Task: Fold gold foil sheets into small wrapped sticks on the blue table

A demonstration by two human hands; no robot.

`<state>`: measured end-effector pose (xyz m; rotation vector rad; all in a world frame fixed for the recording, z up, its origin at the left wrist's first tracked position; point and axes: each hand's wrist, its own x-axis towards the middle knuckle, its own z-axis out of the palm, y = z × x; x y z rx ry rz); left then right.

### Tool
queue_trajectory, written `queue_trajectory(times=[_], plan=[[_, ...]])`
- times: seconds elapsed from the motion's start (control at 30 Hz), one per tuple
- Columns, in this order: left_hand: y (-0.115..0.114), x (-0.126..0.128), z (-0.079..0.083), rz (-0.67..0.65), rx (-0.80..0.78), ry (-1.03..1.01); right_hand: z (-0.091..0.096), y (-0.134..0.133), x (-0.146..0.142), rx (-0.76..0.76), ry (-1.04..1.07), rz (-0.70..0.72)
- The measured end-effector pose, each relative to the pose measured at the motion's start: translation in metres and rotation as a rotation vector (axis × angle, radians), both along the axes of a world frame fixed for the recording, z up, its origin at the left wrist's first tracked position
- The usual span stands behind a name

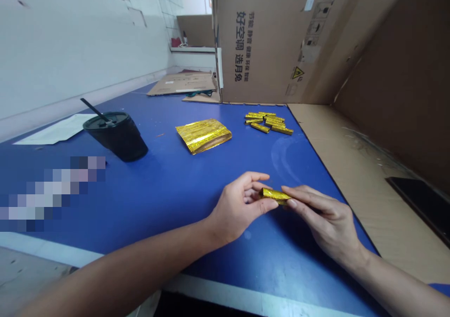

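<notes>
A small rolled piece of gold foil paper (274,195) is held between my two hands, raised over the blue table. My right hand (330,221) pinches its right end between thumb and fingers. At the left end, my left hand (237,207) has its thumb along the lower edge and its curled fingers behind, while the index finger stretches out above. Beyond my hands lies a flat stack of gold foil paper sheets (204,134). To the right of that stack, several small gold foil rolls (269,122) lie in a loose pile.
A black cup (119,136) with a straw stands at the left of the blue table (165,186), near a white sheet (58,129). A large cardboard panel (270,40) rises at the back. More cardboard (337,153) lies along the right, with a dark flat object (418,204) on it.
</notes>
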<state>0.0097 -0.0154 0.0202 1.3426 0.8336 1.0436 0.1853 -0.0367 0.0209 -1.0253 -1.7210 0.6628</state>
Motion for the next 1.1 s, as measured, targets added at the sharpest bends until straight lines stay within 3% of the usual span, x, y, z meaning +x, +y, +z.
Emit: queue_trajectory(times=[0.13,0.23,0.37,0.53,0.8,0.97,1.1], plan=[[0.003,-0.001,-0.001,0.011,-0.027,-0.005,-0.003,0.003,0.001,-0.203,0.109,-0.042],[0.005,-0.002,-0.001,0.047,0.005,-0.012,-0.005,0.008,0.003,-0.380,0.298,0.004],[0.007,-0.003,-0.001,0.035,-0.002,-0.041,-0.008,0.014,0.006,-0.498,0.344,0.065],[0.010,-0.001,0.001,0.007,-0.102,-0.089,-0.009,0.014,0.007,-0.444,0.311,0.008],[0.009,-0.002,0.000,0.021,-0.066,-0.040,0.001,0.008,-0.001,-0.378,0.093,-0.013],[0.011,-0.002,0.002,0.134,-0.096,-0.120,-0.001,0.009,-0.001,-0.324,0.095,-0.070],[0.013,-0.002,0.005,0.105,-0.116,0.003,-0.003,0.010,-0.001,-0.301,0.097,-0.080]])
